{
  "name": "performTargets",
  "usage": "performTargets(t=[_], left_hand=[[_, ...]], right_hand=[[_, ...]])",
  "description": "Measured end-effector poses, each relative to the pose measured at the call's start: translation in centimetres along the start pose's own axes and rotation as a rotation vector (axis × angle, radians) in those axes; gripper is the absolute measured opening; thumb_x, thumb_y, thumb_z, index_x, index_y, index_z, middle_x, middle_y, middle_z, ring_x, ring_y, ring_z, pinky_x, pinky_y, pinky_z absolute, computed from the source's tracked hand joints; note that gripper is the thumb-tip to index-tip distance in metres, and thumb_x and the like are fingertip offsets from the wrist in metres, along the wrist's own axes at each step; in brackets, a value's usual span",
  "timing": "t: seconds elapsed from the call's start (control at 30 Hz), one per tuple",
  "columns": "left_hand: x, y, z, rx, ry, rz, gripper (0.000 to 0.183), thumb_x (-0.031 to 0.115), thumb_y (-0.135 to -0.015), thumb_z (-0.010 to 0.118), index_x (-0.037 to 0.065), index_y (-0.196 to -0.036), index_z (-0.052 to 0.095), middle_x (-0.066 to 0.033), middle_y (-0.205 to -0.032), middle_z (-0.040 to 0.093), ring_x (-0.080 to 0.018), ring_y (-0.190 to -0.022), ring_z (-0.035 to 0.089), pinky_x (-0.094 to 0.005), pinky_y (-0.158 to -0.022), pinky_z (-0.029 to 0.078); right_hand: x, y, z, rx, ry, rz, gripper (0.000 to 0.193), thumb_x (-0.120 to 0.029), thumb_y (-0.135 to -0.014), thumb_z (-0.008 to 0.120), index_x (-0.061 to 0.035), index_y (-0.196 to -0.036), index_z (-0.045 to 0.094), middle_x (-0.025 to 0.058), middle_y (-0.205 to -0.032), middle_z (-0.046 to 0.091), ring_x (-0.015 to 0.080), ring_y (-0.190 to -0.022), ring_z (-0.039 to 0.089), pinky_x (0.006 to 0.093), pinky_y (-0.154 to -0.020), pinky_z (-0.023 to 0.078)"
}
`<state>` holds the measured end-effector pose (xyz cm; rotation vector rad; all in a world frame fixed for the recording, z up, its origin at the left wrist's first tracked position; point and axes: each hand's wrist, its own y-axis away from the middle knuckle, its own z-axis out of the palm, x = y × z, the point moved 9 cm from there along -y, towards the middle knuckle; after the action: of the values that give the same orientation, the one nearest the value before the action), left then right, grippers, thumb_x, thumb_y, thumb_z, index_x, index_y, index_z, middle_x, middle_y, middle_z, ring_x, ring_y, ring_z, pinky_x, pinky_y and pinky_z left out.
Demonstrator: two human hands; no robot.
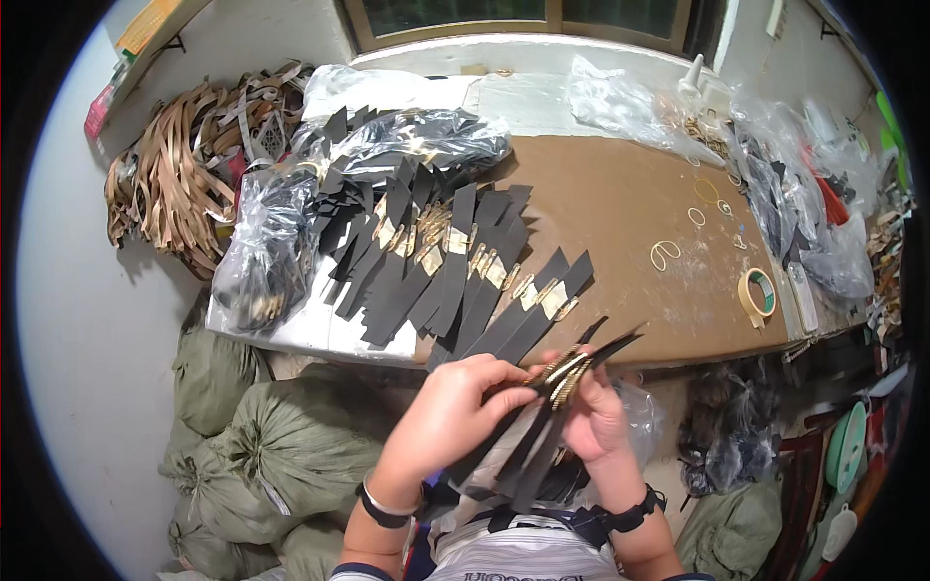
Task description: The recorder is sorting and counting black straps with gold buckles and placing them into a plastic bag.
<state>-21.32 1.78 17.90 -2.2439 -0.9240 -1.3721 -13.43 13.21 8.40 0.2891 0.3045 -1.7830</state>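
Note:
Close to my body, just off the table's front edge, I hold a bundle of black straps with gold metal fittings (565,376). My right hand (596,418) grips the bundle from the right, its fingers wrapped round the straps. On the other side my left hand (477,385) is closed, thumb and fingertips pinching the bundle beside the gold pieces. The strap ends hang below both hands and fan out above them. More black straps with gold fittings (450,276) lie in overlapping rows on the table ahead, a few of them (533,305) nearest my hands.
Brown board (620,223) covers the table; rubber bands (666,256) and a tape roll (757,296) lie on it. Plastic-wrapped black straps (417,136) are behind, tan straps (184,165) hang at left. Green sacks (291,445) fill the lower left; clear bags (838,252) crowd the right.

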Motion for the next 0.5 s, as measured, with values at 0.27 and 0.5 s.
performTargets(t=[0.27,0.5], left_hand=[[-9.2,-8.7,-6.4,0.684,-0.57,0.035,0.041,0.02,-0.084,0.075,-0.003,-0.114,0.061,-0.0175,-0.089,0.065,-0.0328,-0.082,0.064,-0.0411,-0.077,0.051],[-8.5,-7.7,-8.3,0.672,-0.295,0.012,0.019,0.008,-0.083,0.074,-0.002,-0.096,0.064,-0.012,-0.084,0.064,-0.0208,-0.073,0.065,-0.035,-0.067,0.052]], right_hand=[[-2.4,2.4,-3.9,0.025,-0.019,0.008,0.038,-0.025,-0.102,0.052,-0.0097,-0.136,0.047,0.0172,-0.114,0.06,0.0318,-0.102,0.064,0.049,-0.092,0.055],[-1.7,3.2,-3.5,0.075,-0.186,0.044,0.061,-0.028,-0.101,0.054,-0.0142,-0.154,0.027,0.015,-0.123,0.056,0.0304,-0.107,0.061,0.0526,-0.089,0.055]])
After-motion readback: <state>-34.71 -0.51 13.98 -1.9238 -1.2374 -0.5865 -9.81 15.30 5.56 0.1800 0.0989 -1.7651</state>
